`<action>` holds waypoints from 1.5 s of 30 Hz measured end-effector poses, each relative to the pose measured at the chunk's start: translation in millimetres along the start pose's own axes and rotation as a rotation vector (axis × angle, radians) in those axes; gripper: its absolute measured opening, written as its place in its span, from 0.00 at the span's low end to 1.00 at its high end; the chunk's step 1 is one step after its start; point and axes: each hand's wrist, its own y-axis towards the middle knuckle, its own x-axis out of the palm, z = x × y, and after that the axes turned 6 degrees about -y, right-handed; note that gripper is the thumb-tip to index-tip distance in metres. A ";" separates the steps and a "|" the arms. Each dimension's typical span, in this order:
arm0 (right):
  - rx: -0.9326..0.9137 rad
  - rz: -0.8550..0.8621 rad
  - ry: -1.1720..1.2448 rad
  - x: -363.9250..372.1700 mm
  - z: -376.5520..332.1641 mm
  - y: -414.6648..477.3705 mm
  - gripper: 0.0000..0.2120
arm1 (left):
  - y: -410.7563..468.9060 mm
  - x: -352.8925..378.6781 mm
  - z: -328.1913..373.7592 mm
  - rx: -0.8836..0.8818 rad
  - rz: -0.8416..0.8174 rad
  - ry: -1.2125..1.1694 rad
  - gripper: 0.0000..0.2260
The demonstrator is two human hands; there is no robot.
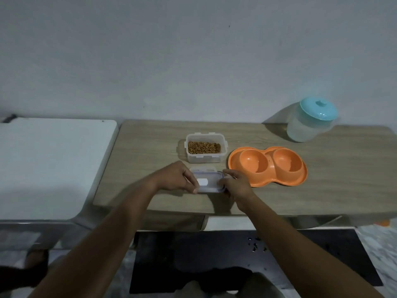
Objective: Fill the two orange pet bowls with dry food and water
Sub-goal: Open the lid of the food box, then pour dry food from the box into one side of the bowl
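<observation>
Desk point(150, 143): light wood grain, set against a plain wall, with a white surface point(49, 164) just beside it on the left.
Food container point(204, 150): clear, lid off, toward the far middle of the desk, with brown dry food covering its bottom.
Lid point(209, 181): clear with a white label, at the near edge of the desk, just near of the container; whether it rests on the desk or is slightly lifted is unclear.
Left hand point(176, 177): fingers grasp the lid's left end.
Right hand point(236, 186): fingers grasp the lid's right end.
Orange pet bowls point(267, 166): 2 joined wells, both empty, just right of the container and lid.
Water jug point(309, 120): translucent, turquoise lid on, at the far right of the desk, apart from the bowls.
</observation>
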 end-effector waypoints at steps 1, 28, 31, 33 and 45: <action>-0.066 0.050 -0.137 2.3 2.9 1.0 0.23 | 0.5 0.6 2.4 -0.010 0.017 -0.040 0.08; -0.114 0.050 0.184 -103.3 -42.3 -10.8 0.14 | 69.7 29.9 93.2 -0.087 0.554 -0.506 0.02; -0.099 -0.032 0.322 -126.6 -48.7 -11.4 0.17 | 74.0 47.1 116.1 -0.061 0.517 -0.507 0.05; -0.113 -0.047 0.366 -143.0 -48.7 -11.7 0.18 | 77.7 58.8 123.2 -0.055 0.495 -0.523 0.06; -0.331 0.140 0.292 -212.9 -36.0 -2.5 0.29 | 96.1 113.5 99.4 -0.012 0.289 0.047 0.40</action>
